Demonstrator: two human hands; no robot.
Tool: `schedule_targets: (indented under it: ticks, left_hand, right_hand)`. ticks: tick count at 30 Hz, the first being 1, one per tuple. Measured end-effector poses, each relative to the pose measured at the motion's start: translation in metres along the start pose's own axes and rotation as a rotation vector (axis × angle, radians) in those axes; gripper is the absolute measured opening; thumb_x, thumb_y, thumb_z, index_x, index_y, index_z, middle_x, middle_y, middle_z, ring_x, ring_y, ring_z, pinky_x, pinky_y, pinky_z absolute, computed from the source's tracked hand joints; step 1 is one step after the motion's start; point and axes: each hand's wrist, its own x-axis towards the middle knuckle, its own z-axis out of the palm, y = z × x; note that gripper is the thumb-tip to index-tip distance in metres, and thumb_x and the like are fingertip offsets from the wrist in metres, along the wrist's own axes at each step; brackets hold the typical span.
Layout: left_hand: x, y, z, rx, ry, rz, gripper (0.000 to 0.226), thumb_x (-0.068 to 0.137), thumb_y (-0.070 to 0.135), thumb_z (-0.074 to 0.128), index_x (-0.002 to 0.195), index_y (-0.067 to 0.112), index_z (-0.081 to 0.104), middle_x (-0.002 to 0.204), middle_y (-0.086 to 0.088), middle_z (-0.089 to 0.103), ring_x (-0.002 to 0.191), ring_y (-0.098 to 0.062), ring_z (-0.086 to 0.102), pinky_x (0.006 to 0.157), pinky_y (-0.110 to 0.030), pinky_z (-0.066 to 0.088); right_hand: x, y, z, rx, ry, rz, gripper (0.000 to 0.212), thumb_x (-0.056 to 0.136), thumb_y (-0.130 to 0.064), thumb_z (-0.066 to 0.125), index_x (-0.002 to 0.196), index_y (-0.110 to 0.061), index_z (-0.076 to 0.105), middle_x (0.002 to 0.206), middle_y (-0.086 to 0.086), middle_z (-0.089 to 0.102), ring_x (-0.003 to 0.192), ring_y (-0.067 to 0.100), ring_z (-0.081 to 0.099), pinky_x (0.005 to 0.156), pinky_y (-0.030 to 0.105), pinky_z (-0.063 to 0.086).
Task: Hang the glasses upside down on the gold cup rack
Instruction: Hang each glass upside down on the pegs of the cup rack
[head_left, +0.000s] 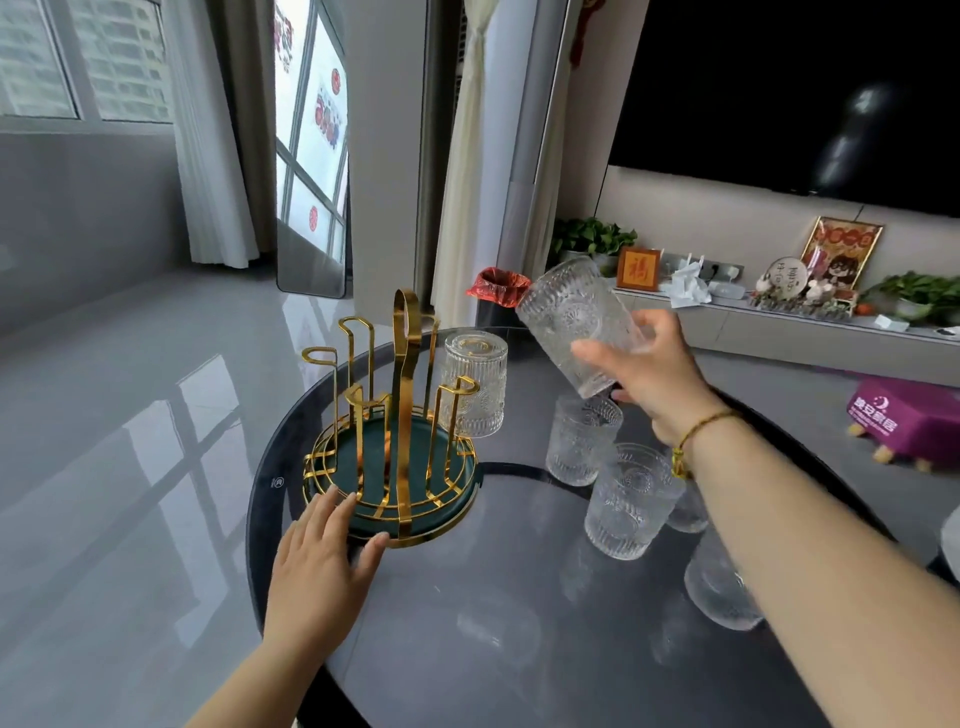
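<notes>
The gold cup rack (400, 415) with a dark green round base stands on the left part of the round grey table (519, 597). One embossed clear glass (475, 384) hangs upside down on a far-right prong. My left hand (322, 561) rests flat against the front rim of the rack's base, fingers apart. My right hand (660, 374) holds another clear glass (576, 322) tilted in the air, to the right of and above the rack. Several more glasses stand upright on the table, among them one (584, 441) under my right hand and one (631, 499) nearer me.
A further glass (722, 587) sits partly behind my right forearm. The table's edge curves close past the rack on the left. Beyond are a red-lined bin (498, 288), a low shelf with plants and ornaments (779, 306), and a purple stool (904, 415).
</notes>
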Motion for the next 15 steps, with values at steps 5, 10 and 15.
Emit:
schedule_targets:
  ticks: [5,10,15]
  left_hand:
    - [0.015,-0.001,-0.013,-0.148,0.056,-0.127,0.053,0.088,0.031,0.049,0.134,0.01,0.032,0.149,-0.013,0.027,0.138,-0.029,0.022,0.114,-0.045,0.018]
    - [0.039,-0.003,-0.018,-0.159,0.007,-0.159,0.062,0.089,0.036,0.047,0.138,0.01,0.021,0.151,-0.012,0.022,0.139,-0.029,0.02,0.115,-0.044,0.017]
    - [0.04,-0.009,-0.012,-0.151,-0.06,-0.166,0.069,0.087,0.043,0.044,0.14,0.015,0.01,0.154,-0.005,0.01,0.141,-0.024,0.014,0.114,-0.042,0.019]
  right_hand:
    - [0.032,-0.051,-0.008,-0.202,-0.092,-0.073,0.064,0.072,-0.026,0.072,0.126,-0.015,0.039,0.112,-0.005,0.035,0.102,0.014,0.041,0.087,0.035,0.047]
    - [0.059,-0.077,0.021,-0.42,-0.164,-0.169,0.074,0.072,-0.028,0.072,0.131,-0.014,0.03,0.116,0.0,0.035,0.102,0.015,0.038,0.086,0.029,0.042]
    - [0.089,-0.092,0.057,-0.607,-0.246,-0.276,0.083,0.068,-0.032,0.075,0.134,-0.012,0.028,0.141,0.008,0.037,0.127,0.025,0.038,0.103,0.035,0.036]
